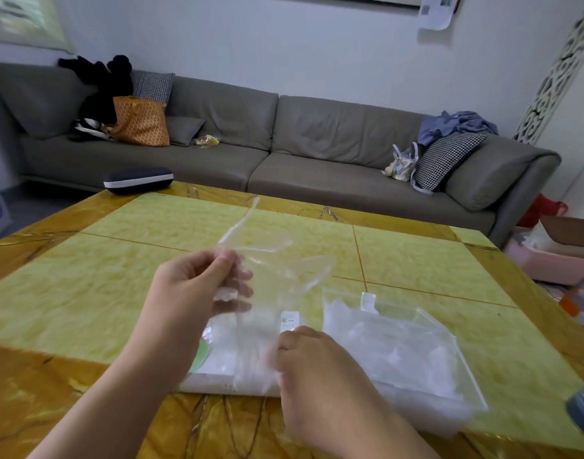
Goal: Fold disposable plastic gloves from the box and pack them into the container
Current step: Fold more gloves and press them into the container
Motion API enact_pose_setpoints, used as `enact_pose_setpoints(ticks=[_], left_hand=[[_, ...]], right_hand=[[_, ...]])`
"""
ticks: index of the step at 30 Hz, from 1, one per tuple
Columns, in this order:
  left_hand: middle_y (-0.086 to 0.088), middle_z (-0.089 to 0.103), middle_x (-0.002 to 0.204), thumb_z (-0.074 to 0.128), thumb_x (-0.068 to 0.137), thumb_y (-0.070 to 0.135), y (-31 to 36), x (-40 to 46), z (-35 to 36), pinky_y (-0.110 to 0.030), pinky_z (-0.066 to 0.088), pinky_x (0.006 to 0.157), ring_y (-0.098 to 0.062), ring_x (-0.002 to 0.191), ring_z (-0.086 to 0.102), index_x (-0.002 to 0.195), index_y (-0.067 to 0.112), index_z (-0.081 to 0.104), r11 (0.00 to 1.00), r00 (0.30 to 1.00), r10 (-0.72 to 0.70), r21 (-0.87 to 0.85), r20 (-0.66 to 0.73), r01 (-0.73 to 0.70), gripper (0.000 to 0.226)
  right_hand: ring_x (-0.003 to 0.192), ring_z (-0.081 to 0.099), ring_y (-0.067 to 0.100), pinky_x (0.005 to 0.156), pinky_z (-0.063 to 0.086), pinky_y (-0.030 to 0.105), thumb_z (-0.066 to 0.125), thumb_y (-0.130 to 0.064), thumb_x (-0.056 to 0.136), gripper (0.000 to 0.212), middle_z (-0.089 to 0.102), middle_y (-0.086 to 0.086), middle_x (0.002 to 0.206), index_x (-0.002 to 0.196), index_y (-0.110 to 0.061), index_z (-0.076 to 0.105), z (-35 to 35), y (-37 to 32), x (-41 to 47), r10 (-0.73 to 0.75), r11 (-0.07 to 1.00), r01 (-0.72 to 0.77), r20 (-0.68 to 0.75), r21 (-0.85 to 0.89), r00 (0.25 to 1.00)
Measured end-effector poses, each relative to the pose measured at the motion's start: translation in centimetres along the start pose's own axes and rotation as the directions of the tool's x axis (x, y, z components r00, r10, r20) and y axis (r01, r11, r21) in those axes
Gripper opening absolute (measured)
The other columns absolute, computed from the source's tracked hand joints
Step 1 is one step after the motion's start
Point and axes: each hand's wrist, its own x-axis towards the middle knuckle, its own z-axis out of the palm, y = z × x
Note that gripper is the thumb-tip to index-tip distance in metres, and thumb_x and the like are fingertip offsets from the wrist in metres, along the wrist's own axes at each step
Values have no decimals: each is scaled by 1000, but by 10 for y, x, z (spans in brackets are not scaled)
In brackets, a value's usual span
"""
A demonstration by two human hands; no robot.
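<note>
Nearest the camera, the right hand [312,362] reaches in from the lower edge, its fingers curled down onto the lower end of a clear plastic glove [250,313], which it seems to pinch; the blur there hides the exact grip. Up and to the left, the left hand [197,286] is raised above the table [118,276], thumb and fingertips pinched together on the glove's upper part, so the thin film stretches between both hands and its loose end sticks upward. Beneath the hands lies the white glove box [217,376], flat on the table. Just beside it on the right sits the clear container [416,352], already holding crumpled plastic gloves. A dark case [138,180] rests at the table's far left corner. Beyond runs a grey sofa [284,144] strewn with cushions, bags and clothes.
</note>
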Motion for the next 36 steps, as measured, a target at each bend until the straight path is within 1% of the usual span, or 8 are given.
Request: enact_pose_setpoints(ticks=[6, 11, 16, 19, 22, 24, 27, 36], left_hand=[[-15, 72, 83, 55, 104, 18, -2, 1, 5, -36, 60, 60, -25, 69, 70, 99, -5, 71, 963, 985, -169, -205, 47, 175, 28], [-18, 72, 84, 59, 100, 14, -5, -9, 19, -37, 62, 62, -28, 71, 71, 94, -7, 71, 958, 975, -186, -197, 125, 208, 25], [-25, 75, 95, 57, 101, 17, -5, -12, 27, -36, 61, 56, -31, 68, 71, 106, -10, 71, 919, 924, -290, -197, 250, 342, 31], [-21, 76, 107, 48, 103, 46, -4, -12, 25, -40, 64, 65, -30, 83, 75, 117, -4, 66, 858, 891, -286, -320, 352, 402, 55], [-19, 70, 126, 71, 79, 65, -7, -17, 23, -47, 61, 89, -38, 113, 70, 124, -1, 62, 940, 812, -177, -150, 557, 307, 80], [-19, 73, 117, 87, 78, 38, -13, -21, 27, -43, 62, 83, -37, 103, 73, 113, -6, 69, 987, 844, -137, 2, 519, 159, 59], [-25, 74, 90, 71, 92, 13, -19, -26, 36, -33, 61, 63, -32, 73, 72, 91, -4, 76, 996, 945, -92, 40, 315, 83, 18], [-24, 76, 90, 57, 101, 8, -13, -24, 34, -37, 63, 60, -33, 68, 71, 107, -4, 71, 989, 958, -143, 67, 249, 131, 19]], right_hand=[[107, 59, -1, 92, 49, 19, 51, -12, 89, 27, 60, -22, 113, 107, -26, 67, -20, -3, -10, 294, 808, -135, -195, 573, 936], [102, 74, 31, 94, 54, 56, 63, -45, 97, 39, 77, 6, 107, 118, -14, 71, -40, 8, -12, 436, 89, -68, 23, 994, 900], [54, 64, 25, 48, 52, 34, 65, -8, 102, 8, 67, 11, 68, 100, -3, 70, -38, 17, -10, 667, 135, -57, -48, 989, 743], [47, 54, 22, 42, 46, 31, 63, -6, 102, 8, 64, 14, 66, 97, -2, 69, -42, 32, -13, 723, 170, 9, -131, 985, 678], [45, 52, 22, 40, 43, 32, 63, -5, 101, 7, 67, 13, 70, 99, -4, 70, -44, 38, -15, 716, 174, 57, -166, 983, 678], [46, 53, 24, 40, 41, 30, 64, -5, 101, 8, 68, 13, 72, 99, -6, 72, -42, 39, -16, 695, 151, 66, -153, 986, 702], [47, 57, 25, 40, 42, 30, 64, -13, 103, 13, 71, 12, 71, 98, -5, 74, -43, 41, -17, 673, 152, 60, -147, 987, 725], [54, 62, 35, 46, 49, 37, 54, -17, 108, 32, 70, 16, 65, 91, 0, 74, -52, 62, -22, 726, 200, 95, -213, 975, 654]])
